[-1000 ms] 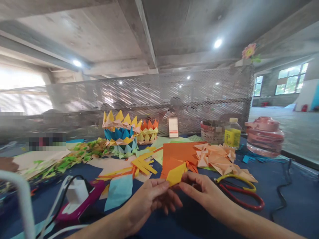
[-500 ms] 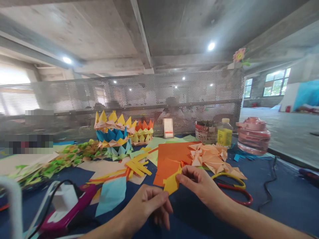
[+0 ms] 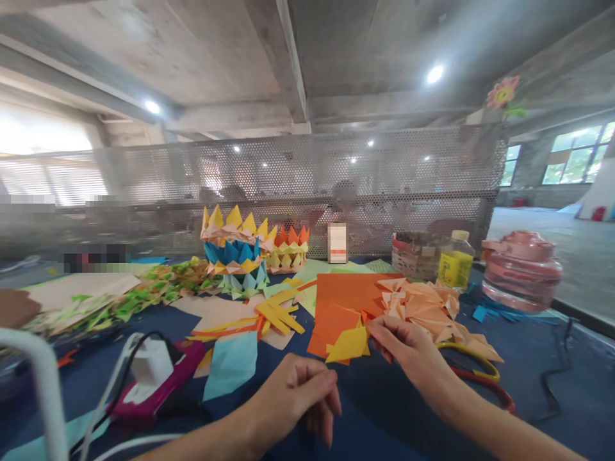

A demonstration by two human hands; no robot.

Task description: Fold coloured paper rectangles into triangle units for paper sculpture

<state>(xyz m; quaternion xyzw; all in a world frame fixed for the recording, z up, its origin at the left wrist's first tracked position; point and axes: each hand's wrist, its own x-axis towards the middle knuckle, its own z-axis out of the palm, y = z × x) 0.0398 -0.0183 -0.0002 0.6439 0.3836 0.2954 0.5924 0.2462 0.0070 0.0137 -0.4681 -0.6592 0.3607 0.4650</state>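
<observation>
A folded piece of yellow paper [image 3: 348,344] is in front of me, over the near edge of the orange sheets [image 3: 355,291]. My right hand [image 3: 401,349] has its fingers pinched together at the paper's right edge; the exact contact is partly hidden. Lower and to the left, my left hand [image 3: 307,394] is apart from the paper, its thumb resting against curled fingers, with nothing visible in it. Several folded peach paper pieces [image 3: 418,304] lie just beyond my right hand. Scissors with a yellow and a red handle loop [image 3: 480,362] are beside my right wrist, partly covered.
Stacked paper crowns [image 3: 235,253] stand at the back left. Yellow strips [image 3: 278,310] and a light blue sheet [image 3: 233,362] lie left of centre. A magenta power strip [image 3: 144,400] is at the left. A yellow-labelled bottle [image 3: 455,266] and a pink jug [image 3: 523,272] stand at the right.
The yellow paper has left my left hand and moved slightly away from me, onto the orange sheets' edge. My right hand has shifted right. The whole view has turned a little left.
</observation>
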